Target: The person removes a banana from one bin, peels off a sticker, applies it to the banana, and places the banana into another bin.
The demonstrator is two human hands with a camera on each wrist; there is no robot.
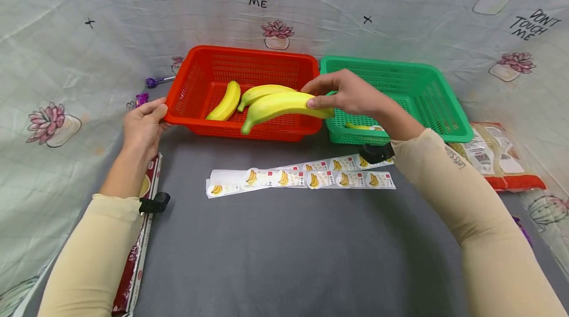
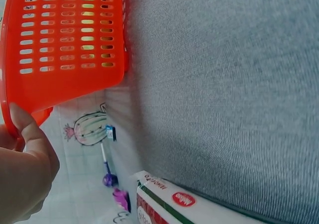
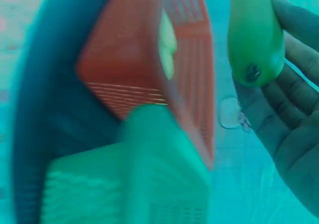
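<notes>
Grey bench (image 1: pixel 284 248), cactus-print cloth behind. Right hand (image 1: pixel 351 95) pinched banana (image 1: pixel 284 107) by its right end, held over red basket (image 1: pixel 195 67) near rim, long axis running left, stem downward. Left hand (image 1: pixel 143 124) gripped basket's left rim.

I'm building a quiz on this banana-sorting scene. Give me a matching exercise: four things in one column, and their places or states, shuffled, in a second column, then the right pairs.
Things:
1. left hand
2. right hand
3. sticker strips
4. green basket

Places or states:
A. lie flat on the grey mat in front of the baskets
B. holds a banana above the near edge of the red basket
C. stands to the right of the red basket
D. grips the red basket's left rim

Pairs: 1-D, 2-B, 3-A, 4-C
</notes>
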